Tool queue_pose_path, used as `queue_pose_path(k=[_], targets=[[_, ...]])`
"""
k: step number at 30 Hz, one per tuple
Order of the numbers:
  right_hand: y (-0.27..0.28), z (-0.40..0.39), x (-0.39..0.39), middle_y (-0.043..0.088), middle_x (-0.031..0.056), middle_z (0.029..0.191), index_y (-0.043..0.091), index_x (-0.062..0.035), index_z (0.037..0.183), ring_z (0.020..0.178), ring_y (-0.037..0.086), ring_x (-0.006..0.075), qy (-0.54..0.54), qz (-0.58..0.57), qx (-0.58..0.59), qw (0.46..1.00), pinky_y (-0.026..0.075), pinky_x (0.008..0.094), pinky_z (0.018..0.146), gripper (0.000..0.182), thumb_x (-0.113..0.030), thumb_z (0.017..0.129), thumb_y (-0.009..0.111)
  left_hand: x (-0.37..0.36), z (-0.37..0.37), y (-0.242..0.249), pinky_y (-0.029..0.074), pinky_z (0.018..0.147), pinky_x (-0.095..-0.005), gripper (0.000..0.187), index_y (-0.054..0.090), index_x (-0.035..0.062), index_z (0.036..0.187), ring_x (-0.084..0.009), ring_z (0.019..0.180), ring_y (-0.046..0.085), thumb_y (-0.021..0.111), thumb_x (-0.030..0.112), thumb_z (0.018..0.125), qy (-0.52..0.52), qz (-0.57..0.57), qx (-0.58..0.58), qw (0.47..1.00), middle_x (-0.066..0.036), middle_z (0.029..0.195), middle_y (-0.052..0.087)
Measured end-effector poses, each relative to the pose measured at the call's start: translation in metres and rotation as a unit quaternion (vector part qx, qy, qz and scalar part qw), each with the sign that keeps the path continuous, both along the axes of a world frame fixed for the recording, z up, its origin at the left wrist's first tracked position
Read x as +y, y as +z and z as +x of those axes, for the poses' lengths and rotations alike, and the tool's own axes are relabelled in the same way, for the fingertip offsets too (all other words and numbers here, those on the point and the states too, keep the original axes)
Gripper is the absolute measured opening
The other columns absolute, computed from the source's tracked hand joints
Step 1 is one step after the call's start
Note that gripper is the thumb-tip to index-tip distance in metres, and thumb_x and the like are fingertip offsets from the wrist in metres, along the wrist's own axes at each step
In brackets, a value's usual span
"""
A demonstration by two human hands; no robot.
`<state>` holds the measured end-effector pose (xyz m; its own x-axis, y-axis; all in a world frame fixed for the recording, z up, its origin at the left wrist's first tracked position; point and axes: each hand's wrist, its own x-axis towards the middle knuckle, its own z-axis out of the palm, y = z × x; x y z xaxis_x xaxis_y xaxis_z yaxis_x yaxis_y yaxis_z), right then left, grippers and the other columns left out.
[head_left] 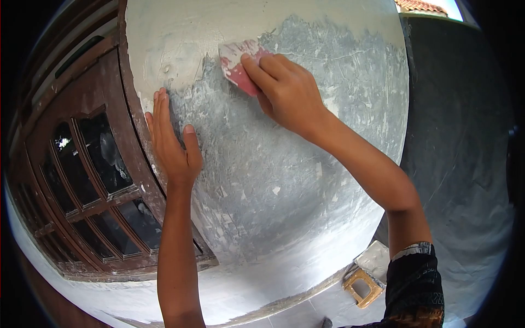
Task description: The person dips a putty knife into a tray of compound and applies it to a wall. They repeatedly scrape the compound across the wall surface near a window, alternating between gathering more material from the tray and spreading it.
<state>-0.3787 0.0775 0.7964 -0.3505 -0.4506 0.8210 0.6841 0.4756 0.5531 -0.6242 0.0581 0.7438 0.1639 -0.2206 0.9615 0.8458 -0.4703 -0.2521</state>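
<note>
My right hand [287, 90] grips a flat pink putty scraper [240, 68] smeared with whitish filler. The scraper's face lies against the wall [262, 164], at the ragged border between cream filler above and bare, blotchy grey surface below. My left hand [175, 142] is open, its fingers pointing up and the thumb held apart. It rests at the wall's left side, close beside the brown window frame, and holds nothing. A smooth cream coat [186, 33] covers the wall's upper part.
A brown wooden window [93, 169] with dark panes borders the wall on the left. Dark sheeting [459, 142] stands on the right. Below, a yellowish stool [362, 288] and a whitish, stained flat piece [376, 259] sit on the tiled floor. Roof tiles [421, 6] show top right.
</note>
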Motion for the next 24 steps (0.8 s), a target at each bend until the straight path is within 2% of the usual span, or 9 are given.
queue_pose_path(k=[2,4,8,13,15,17,19,22,24], targets=[[0.04,0.011,0.013,0.062,0.0055,0.086,0.066,-0.0045,0.109,0.082,0.064,0.0249,-0.023,0.028,0.05,0.998,0.055,0.0379,0.064,0.035,-0.004,0.074,0.07,0.001,0.0,0.0,0.016,0.121,-0.0586,0.06,0.039,-0.009,0.148,-0.042,0.146,0.037,0.047,0.017,0.095,0.003,-0.001,0.0,1.0,-0.026,0.153,0.045],[0.069,0.02,0.032,0.064,0.0063,0.088,0.066,-0.0046,0.109,0.085,0.065,0.0253,-0.044,0.043,0.071,0.996,0.056,0.0384,0.067,0.035,-0.004,0.075,0.07,0.002,-0.001,0.0,0.015,0.121,-0.0586,0.06,0.039,-0.0089,0.148,-0.0419,0.146,0.037,0.047,0.017,0.094,0.007,0.002,0.001,1.0,-0.026,0.153,0.045],[0.075,0.026,0.061,0.064,0.0081,0.09,0.065,-0.0016,0.109,0.088,0.065,0.026,-0.095,0.054,0.048,0.993,0.056,0.0375,0.069,0.032,-0.004,0.077,0.067,0.001,0.0,0.0,0.016,0.121,-0.0585,0.06,0.039,-0.0094,0.148,-0.0419,0.146,0.037,0.048,0.017,0.095,0.009,0.001,0.004,1.0,-0.027,0.153,0.045],[-0.024,0.01,0.031,0.062,0.0073,0.093,0.065,0.0024,0.112,0.088,0.064,0.0244,-0.068,-0.043,0.006,0.997,0.057,0.0352,0.07,0.034,-0.004,0.079,0.064,0.002,0.0,-0.001,0.013,0.123,-0.0556,0.059,0.037,-0.0067,0.151,-0.0388,0.146,0.038,0.042,0.018,0.097,0.003,0.006,0.0,1.0,-0.023,0.154,0.044],[-0.053,0.003,0.014,0.059,0.009,0.098,0.063,0.0022,0.122,0.094,0.064,0.0276,-0.028,-0.083,-0.064,0.994,0.056,0.0373,0.072,0.056,0.001,0.067,0.073,0.0,0.0,-0.001,0.016,0.121,-0.0583,0.061,0.038,-0.0094,0.148,-0.0426,0.146,0.037,0.048,0.018,0.094,0.005,-0.006,0.009,1.0,-0.027,0.153,0.044],[-0.037,-0.004,0.001,0.06,0.0079,0.096,0.064,0.0,0.123,0.09,0.064,0.0266,0.005,-0.063,-0.054,0.997,0.056,0.0374,0.071,0.057,0.001,0.067,0.073,-0.001,0.001,0.001,0.016,0.121,-0.0585,0.061,0.038,-0.0094,0.148,-0.0427,0.146,0.037,0.048,0.018,0.094,0.006,-0.004,0.009,1.0,-0.027,0.152,0.045],[0.005,-0.003,-0.002,0.061,0.0069,0.089,0.065,0.0018,0.108,0.084,0.064,0.0255,0.02,0.0,0.006,1.0,0.056,0.0367,0.067,0.034,-0.002,0.075,0.067,0.0,0.001,0.0,0.016,0.121,-0.0587,0.061,0.039,-0.0094,0.148,-0.0427,0.146,0.037,0.049,0.019,0.094,0.008,-0.004,0.008,1.0,-0.027,0.152,0.045],[0.055,-0.002,0.021,0.062,0.0079,0.086,0.064,0.0018,0.103,0.084,0.065,0.0267,-0.001,0.018,0.048,0.999,0.057,0.0376,0.067,0.03,-0.003,0.073,0.067,0.001,0.0,0.0,0.016,0.121,-0.059,0.061,0.04,-0.0095,0.147,-0.0429,0.146,0.038,0.049,0.018,0.094,0.004,0.005,0.007,1.0,-0.027,0.152,0.046],[0.066,-0.006,0.038,0.062,0.0097,0.084,0.062,0.0022,0.097,0.082,0.065,0.0274,-0.066,0.027,0.069,0.995,0.057,0.0372,0.067,0.025,-0.003,0.074,0.067,0.001,0.0,0.0,0.016,0.121,-0.0592,0.061,0.04,-0.0097,0.147,-0.0429,0.145,0.038,0.049,0.018,0.094,0.003,0.005,0.003,1.0,-0.027,0.151,0.046]])
